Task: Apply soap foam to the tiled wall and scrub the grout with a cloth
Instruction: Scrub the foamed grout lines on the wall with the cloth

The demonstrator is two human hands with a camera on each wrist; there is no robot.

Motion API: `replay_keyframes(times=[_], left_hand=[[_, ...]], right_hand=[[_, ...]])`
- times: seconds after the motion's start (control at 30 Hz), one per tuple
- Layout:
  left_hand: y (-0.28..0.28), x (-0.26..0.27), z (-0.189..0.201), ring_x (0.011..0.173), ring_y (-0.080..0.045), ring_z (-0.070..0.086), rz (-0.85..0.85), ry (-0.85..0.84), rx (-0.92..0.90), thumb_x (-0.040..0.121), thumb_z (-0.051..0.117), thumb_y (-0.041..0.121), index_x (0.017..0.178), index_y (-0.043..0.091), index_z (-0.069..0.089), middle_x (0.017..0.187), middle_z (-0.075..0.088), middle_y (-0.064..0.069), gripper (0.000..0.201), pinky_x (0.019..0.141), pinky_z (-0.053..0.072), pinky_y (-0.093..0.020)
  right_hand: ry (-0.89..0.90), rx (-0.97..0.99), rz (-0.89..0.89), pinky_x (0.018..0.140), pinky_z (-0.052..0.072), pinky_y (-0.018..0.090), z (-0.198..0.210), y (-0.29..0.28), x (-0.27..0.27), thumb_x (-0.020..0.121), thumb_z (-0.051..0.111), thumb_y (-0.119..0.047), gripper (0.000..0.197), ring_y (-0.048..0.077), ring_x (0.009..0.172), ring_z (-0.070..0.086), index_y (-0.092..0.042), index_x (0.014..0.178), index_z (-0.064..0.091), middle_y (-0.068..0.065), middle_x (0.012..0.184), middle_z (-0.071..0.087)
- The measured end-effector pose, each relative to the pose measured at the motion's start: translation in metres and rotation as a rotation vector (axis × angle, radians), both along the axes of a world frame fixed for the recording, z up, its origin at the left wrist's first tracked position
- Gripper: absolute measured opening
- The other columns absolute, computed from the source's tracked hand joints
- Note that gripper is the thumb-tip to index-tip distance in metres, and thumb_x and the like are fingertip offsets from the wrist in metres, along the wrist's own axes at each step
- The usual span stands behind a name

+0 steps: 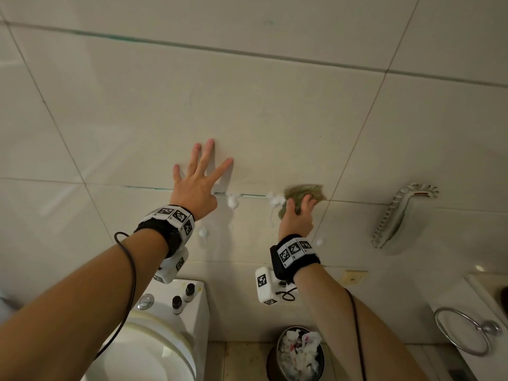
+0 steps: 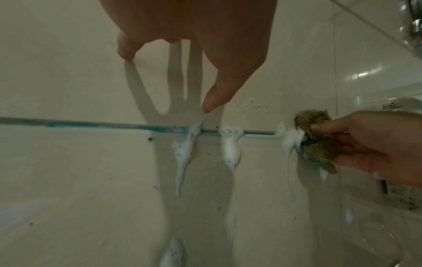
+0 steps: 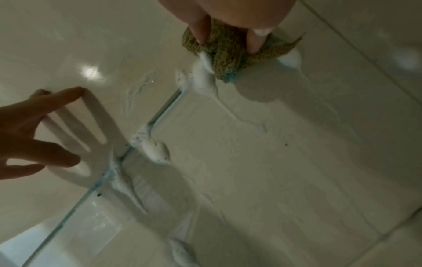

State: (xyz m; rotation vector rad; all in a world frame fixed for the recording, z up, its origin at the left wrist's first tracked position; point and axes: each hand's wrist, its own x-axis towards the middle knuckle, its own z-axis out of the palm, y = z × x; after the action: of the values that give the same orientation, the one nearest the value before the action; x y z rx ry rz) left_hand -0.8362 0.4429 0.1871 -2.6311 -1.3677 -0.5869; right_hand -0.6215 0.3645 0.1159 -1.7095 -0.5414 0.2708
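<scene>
My right hand (image 1: 298,209) grips a bunched olive-green cloth (image 1: 303,193) (image 2: 316,140) (image 3: 224,54) and presses it on the horizontal grout line (image 1: 253,195) of the cream tiled wall (image 1: 275,119). White soap foam (image 1: 232,201) (image 2: 230,150) (image 3: 157,150) clings to the grout in blobs and runs down the tile below. Left of the foam the grout (image 2: 91,125) is stained blue-green. My left hand (image 1: 199,174) lies spread on the tile above the grout, fingers straight, fingertips (image 1: 210,143) touching the wall.
A toilet cistern (image 1: 198,320) with small dark-capped bottles (image 1: 177,302) stands below my left arm. A metal bin (image 1: 299,353) full of tissue sits on the floor. A wall-mounted soap holder (image 1: 398,215), a towel ring (image 1: 464,329) and a counter edge (image 1: 450,292) are to the right.
</scene>
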Motion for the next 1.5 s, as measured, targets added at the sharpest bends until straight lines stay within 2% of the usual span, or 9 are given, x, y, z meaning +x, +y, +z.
replay_keyframes(times=[0.17, 0.4, 0.7, 0.93, 1.07, 1.5], left_hand=[[0.003, -0.019, 0.001, 0.150, -0.027, -0.024, 0.019, 0.014, -0.030, 0.080, 0.061, 0.006, 0.155, 0.046, 0.007, 0.160, -0.034, 0.005, 0.101, 0.114, 0.014, -0.071], [0.014, -0.052, -0.005, 0.150, -0.027, -0.025, 0.051, 0.014, -0.052, 0.076, 0.057, 0.000, 0.155, 0.047, 0.004, 0.159, -0.036, 0.005, 0.106, 0.114, 0.014, -0.070], [0.025, -0.082, -0.007, 0.150, -0.027, -0.025, 0.057, 0.030, -0.066, 0.075, 0.058, 0.001, 0.155, 0.047, 0.005, 0.159, -0.037, 0.004, 0.106, 0.115, 0.013, -0.070], [0.031, -0.101, -0.011, 0.150, -0.029, -0.023, 0.066, 0.026, -0.068, 0.074, 0.057, 0.002, 0.155, 0.047, 0.006, 0.160, -0.035, 0.003, 0.106, 0.114, 0.015, -0.070], [0.036, -0.115, -0.014, 0.150, -0.029, -0.024, 0.073, 0.029, -0.071, 0.075, 0.058, 0.001, 0.155, 0.047, 0.005, 0.159, -0.036, 0.003, 0.106, 0.114, 0.014, -0.070], [0.045, -0.140, -0.014, 0.149, -0.025, -0.027, 0.047, 0.029, -0.093, 0.075, 0.055, -0.001, 0.154, 0.048, 0.003, 0.158, -0.038, 0.006, 0.106, 0.116, 0.010, -0.070]], right_hand=[[0.026, 0.015, 0.016, 0.118, 0.023, 0.031, -0.003, 0.012, -0.023, 0.099, 0.050, -0.031, 0.060, 0.018, 0.148, 0.023, -0.020, 0.153, 0.028, 0.000, 0.163, 0.013], [0.029, 0.030, 0.039, 0.120, 0.022, 0.037, -0.005, 0.031, -0.066, 0.098, 0.050, -0.032, 0.062, 0.019, 0.149, 0.020, -0.020, 0.154, 0.025, -0.001, 0.164, 0.009], [0.029, 0.021, 0.050, 0.119, 0.019, 0.029, -0.003, 0.044, -0.102, 0.099, 0.048, -0.028, 0.063, 0.017, 0.150, 0.015, -0.018, 0.155, 0.022, 0.001, 0.164, 0.005], [0.024, 0.011, 0.085, 0.118, 0.021, 0.031, 0.000, 0.051, -0.130, 0.100, 0.048, -0.028, 0.063, 0.020, 0.150, 0.018, -0.016, 0.155, 0.021, 0.003, 0.164, 0.004], [0.035, 0.000, 0.098, 0.116, 0.021, 0.028, 0.001, 0.054, -0.142, 0.101, 0.046, -0.028, 0.060, 0.019, 0.149, 0.018, -0.019, 0.155, 0.022, 0.002, 0.165, 0.005], [0.096, -0.026, 0.127, 0.108, 0.029, 0.025, 0.012, 0.058, -0.176, 0.100, 0.049, -0.034, 0.061, 0.022, 0.141, 0.037, -0.025, 0.155, 0.024, -0.002, 0.164, 0.013]])
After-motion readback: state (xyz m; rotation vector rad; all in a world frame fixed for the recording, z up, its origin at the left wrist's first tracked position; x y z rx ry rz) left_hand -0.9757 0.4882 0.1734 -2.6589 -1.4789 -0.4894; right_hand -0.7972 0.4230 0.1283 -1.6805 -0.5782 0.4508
